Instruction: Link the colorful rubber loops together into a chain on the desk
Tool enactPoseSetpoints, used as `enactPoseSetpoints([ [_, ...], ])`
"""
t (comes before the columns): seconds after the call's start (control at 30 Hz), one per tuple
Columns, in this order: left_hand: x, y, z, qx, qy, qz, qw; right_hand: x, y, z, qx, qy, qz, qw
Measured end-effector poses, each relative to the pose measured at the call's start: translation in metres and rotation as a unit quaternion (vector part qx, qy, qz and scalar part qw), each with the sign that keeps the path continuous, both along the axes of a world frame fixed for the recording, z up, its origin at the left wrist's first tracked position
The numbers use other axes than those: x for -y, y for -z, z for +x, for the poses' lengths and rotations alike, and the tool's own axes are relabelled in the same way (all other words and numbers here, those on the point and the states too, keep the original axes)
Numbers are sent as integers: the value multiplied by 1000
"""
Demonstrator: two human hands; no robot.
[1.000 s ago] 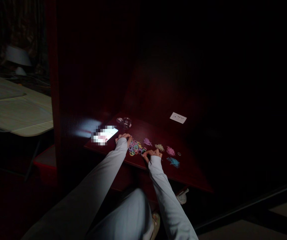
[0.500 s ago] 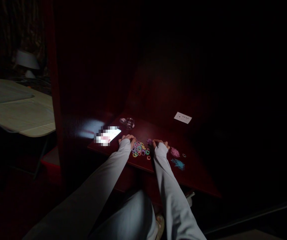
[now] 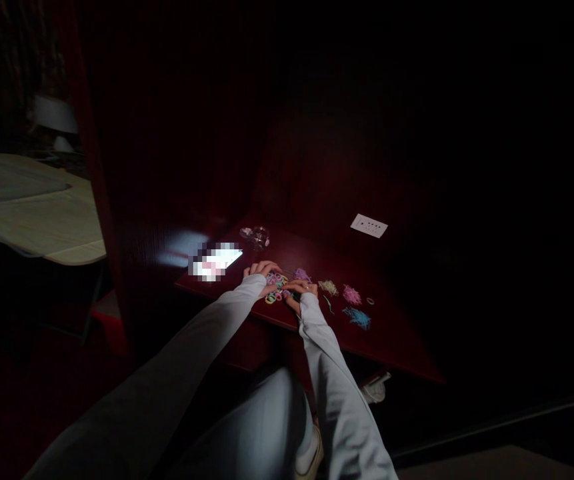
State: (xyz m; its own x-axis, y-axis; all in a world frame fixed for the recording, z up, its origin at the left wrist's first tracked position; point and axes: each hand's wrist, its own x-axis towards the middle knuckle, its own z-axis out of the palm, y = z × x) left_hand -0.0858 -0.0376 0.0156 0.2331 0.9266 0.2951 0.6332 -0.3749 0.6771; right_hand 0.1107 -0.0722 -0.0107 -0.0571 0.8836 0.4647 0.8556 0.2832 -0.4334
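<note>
A pile of small multicoloured hair ties [image 3: 273, 293] lies near the front of the dark red desk. My left hand [image 3: 263, 272] rests at the pile's left and far edge, fingers stretched out. From the right, my right hand [image 3: 301, 289] reaches over the same pile with its fingers extended and thumb apart, covering part of it. Behind it sits a heap of purple thin bands [image 3: 303, 274]. Farther right are heaps of cream bands [image 3: 327, 287], pink bands [image 3: 351, 295] and blue bands [image 3: 357, 317]. A green strip [image 3: 329, 305] lies beside my right wrist.
A lit phone-like screen [image 3: 217, 261], partly blurred out, stands at the desk's left. Behind it is a small clear jar [image 3: 260, 238]. One single ring [image 3: 370, 301] lies at the right. A white socket panel [image 3: 369, 225] is on the back wall; a pale folding table [image 3: 41, 230] stands left.
My right hand has moved left onto the hair tie pile, uncovering the cream bands and green strip. My left hand has shifted slightly right, and its fingers are more spread.
</note>
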Motion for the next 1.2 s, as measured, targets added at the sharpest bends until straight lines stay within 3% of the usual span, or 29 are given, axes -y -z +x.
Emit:
enactPoseSetpoints([
  [0.37,-8,10,-4,18,30,11,999,-4,6,-1,-12,-3,-1,1000],
  [0.7,-23,19,1,95,26,28,995,5,-8,-6,-46,-28,-36,998],
  [1.2,-23,18,0,126,11,22,992,0,-6,-3,-83,-3,4,997],
])
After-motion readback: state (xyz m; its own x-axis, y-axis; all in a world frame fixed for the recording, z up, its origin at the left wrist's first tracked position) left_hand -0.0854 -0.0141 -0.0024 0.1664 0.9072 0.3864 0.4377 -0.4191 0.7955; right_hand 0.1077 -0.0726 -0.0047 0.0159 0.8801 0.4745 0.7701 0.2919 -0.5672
